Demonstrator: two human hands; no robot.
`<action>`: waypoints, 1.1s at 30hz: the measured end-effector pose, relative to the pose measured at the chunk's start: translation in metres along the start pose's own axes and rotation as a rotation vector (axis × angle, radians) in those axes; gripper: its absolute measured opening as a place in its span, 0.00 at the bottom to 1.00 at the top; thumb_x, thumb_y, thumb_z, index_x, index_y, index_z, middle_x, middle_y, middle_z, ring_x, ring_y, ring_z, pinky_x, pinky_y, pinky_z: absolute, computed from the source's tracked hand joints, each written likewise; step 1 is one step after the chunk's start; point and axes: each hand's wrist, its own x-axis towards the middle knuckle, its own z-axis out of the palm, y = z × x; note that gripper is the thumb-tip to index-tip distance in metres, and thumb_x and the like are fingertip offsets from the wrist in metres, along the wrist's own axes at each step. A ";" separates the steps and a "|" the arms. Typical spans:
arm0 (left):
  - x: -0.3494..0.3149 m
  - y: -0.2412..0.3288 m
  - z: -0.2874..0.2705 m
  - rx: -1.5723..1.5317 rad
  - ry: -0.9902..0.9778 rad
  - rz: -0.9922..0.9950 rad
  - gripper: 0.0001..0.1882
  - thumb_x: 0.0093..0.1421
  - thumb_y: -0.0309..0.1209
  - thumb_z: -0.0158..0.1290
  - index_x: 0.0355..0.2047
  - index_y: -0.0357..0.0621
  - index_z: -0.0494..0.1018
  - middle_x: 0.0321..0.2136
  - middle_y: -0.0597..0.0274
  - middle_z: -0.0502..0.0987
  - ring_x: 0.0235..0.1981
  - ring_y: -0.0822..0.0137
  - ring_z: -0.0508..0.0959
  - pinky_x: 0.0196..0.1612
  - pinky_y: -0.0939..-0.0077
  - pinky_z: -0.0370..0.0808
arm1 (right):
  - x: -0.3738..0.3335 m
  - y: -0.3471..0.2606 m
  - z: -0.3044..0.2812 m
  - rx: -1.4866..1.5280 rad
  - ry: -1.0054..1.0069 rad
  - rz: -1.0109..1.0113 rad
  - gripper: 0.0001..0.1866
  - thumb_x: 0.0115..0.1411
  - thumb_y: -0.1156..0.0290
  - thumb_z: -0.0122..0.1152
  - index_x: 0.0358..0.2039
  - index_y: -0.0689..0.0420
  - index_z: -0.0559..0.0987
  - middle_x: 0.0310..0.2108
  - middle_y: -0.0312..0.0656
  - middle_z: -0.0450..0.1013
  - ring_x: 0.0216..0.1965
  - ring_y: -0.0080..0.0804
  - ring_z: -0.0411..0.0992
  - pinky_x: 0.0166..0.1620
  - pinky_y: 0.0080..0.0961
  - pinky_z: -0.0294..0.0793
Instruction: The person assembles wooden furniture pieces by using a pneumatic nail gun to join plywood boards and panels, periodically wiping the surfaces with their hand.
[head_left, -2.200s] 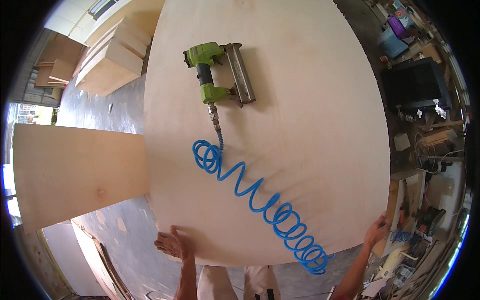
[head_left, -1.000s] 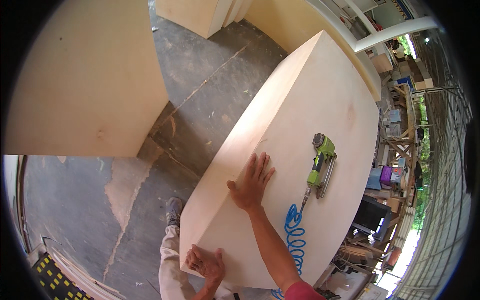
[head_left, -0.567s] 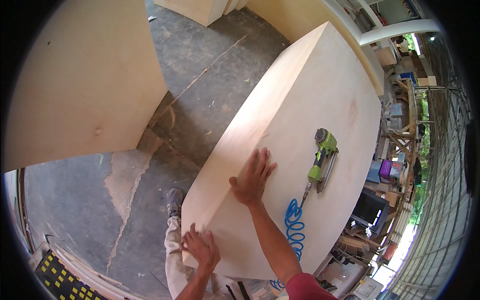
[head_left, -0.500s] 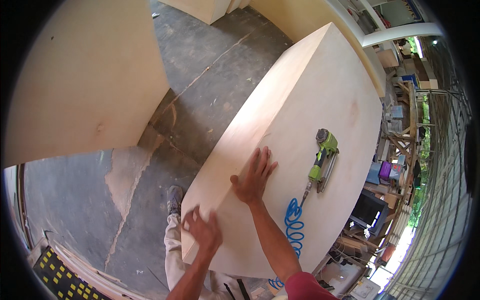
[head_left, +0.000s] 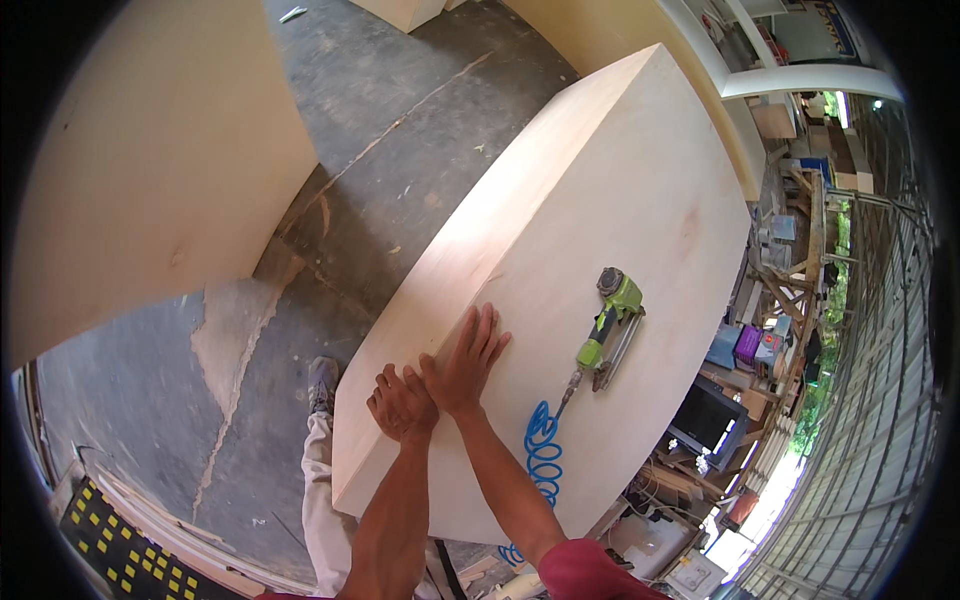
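Note:
A large pale wooden box [head_left: 620,190] lies before me, its long edge running away toward the upper right. My left hand [head_left: 403,405] is closed over this near edge, with bent fingers reaching onto the side face; the fingertips are hard to make out. Beside it, my right hand [head_left: 468,362] lies flat on the top face near the edge, fingers stretched forward and holding nothing. The two hands touch at the right thumb. To their right, a green and black air nailer [head_left: 608,325] lies on the box, joined to a coiled blue air hose [head_left: 541,450].
Another big plywood piece [head_left: 160,180] stands at the left over a cracked grey floor [head_left: 400,170]. A cluttered bench with a dark monitor [head_left: 707,420] runs along the right. My shoe [head_left: 323,380] is beside the box. A black mat with yellow squares [head_left: 125,545] lies lower left.
My left hand has moved up along the edge to meet the right one, its fingers now more bent. My right hand stays flat near the edge. The view has shifted slightly.

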 end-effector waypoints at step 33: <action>0.002 -0.014 0.005 0.047 0.005 0.176 0.24 0.72 0.44 0.31 0.47 0.40 0.72 0.42 0.50 0.77 0.42 0.48 0.76 0.49 0.55 0.67 | 0.186 0.082 -0.079 0.016 -0.342 -0.947 0.06 0.46 0.77 0.60 0.28 0.59 0.78 0.38 0.43 0.73 0.45 0.42 0.72 0.53 0.41 0.71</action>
